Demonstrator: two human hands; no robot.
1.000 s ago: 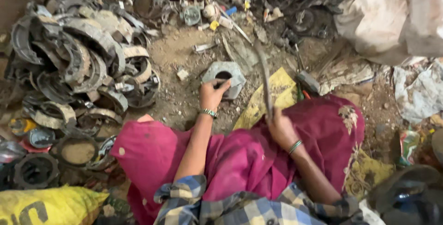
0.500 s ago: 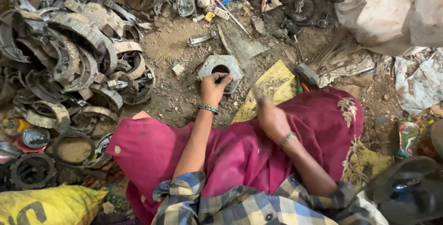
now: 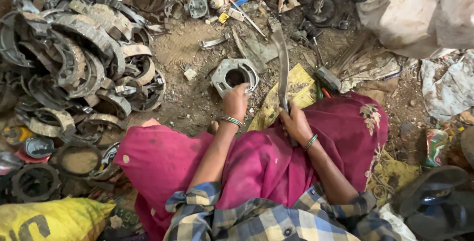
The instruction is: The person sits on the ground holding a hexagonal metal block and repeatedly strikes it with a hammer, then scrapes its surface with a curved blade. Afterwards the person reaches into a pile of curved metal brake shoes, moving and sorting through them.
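I sit on dirt ground in magenta cloth and a plaid shirt. My left hand [image 3: 236, 101] rests its fingers on a grey metal housing with a round hole [image 3: 234, 74] that lies on the ground in front of me. My right hand [image 3: 295, 122] grips the lower end of a long curved metal blade [image 3: 281, 63], which stands raised and points away from me, just right of the housing. Both wrists carry green bangles.
A big heap of worn brake shoes [image 3: 84, 63] fills the left. Small metal parts [image 3: 217, 1] litter the far ground. A yellow sack [image 3: 296, 85] lies under the blade, another yellow sack [image 3: 49, 219] at bottom left, a white sack [image 3: 419, 9] top right, sandals [image 3: 437, 206] bottom right.
My right hand has swung the blade from a low, leftward tilt to raised and upright. My left hand has stayed on the metal housing.
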